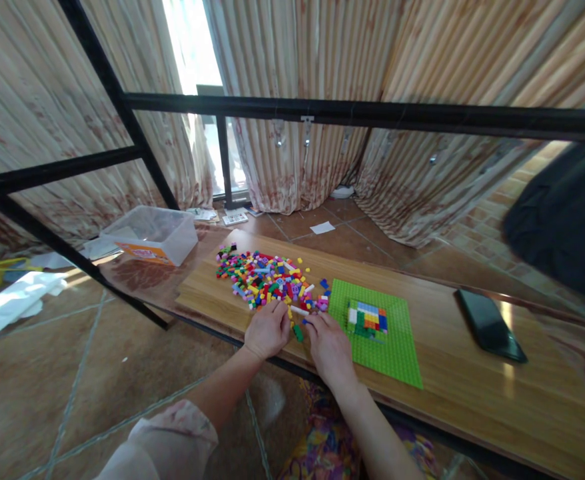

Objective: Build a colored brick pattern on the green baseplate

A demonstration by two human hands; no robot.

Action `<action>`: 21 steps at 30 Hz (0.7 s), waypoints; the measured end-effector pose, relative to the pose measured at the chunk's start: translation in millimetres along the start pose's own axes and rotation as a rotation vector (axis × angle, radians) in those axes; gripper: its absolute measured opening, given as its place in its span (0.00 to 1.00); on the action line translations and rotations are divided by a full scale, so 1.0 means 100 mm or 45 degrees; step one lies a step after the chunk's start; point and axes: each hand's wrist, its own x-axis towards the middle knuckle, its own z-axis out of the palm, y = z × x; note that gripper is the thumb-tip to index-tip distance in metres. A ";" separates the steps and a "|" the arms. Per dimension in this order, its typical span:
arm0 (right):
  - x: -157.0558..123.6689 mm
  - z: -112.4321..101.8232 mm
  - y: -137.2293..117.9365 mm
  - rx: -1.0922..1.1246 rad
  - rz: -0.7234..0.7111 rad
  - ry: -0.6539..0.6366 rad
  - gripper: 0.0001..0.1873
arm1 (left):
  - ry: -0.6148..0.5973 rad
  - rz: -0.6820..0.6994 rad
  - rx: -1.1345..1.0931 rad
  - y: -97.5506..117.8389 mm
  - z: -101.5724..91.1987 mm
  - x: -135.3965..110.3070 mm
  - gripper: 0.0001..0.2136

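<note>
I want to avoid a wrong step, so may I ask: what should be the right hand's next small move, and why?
I would suggest that the right hand bring the small blue brick at its fingertips to the green baseplate: it lies just beside this hand and carries a block of coloured bricks, with bare space around it.

No text legible. Clear plastic bin (181, 244): orange label (144, 253) on its side, pale lettering-like marks in the middle, too small and blurred to read. White printed sheet (235, 219) on floor: dark blocky print, code-like pattern, no characters readable.
</note>
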 end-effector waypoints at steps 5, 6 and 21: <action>-0.40 -0.21 0.19 0.158 0.142 0.134 0.14 | -0.010 -0.001 0.001 0.00 -0.01 0.00 0.07; -0.47 -0.27 0.26 0.152 0.158 0.160 0.14 | -0.011 -0.003 0.001 0.00 -0.01 0.00 0.07; -0.35 -0.64 0.94 -0.133 0.183 0.276 0.17 | -0.001 0.020 0.018 -0.03 0.01 0.01 0.05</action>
